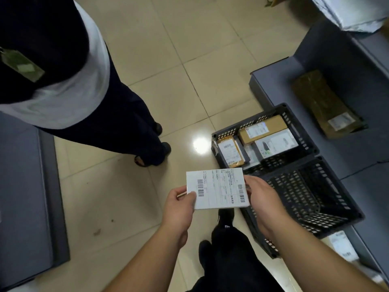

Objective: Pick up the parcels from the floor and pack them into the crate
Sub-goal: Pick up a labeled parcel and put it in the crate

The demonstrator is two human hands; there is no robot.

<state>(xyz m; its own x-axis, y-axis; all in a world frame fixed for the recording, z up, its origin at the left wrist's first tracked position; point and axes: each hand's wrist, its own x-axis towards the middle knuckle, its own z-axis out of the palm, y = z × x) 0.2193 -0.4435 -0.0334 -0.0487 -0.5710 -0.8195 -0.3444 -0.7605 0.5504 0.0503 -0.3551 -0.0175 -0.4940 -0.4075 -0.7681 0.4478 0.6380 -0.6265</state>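
One view only is given, taken from a head-worn wide-angle camera and aimed steeply down and forward. The tiled floor is seen from standing height, while the wearer's forearms are caught close at the lower edge. Straight lines are bent towards the corners.

Second person: standing at the floor's far left.
Grey shelf: right side.
Floor: beige tiles.

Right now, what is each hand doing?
Left hand: pinches the white parcel at its left edge.
Right hand: holds the parcel's right edge.
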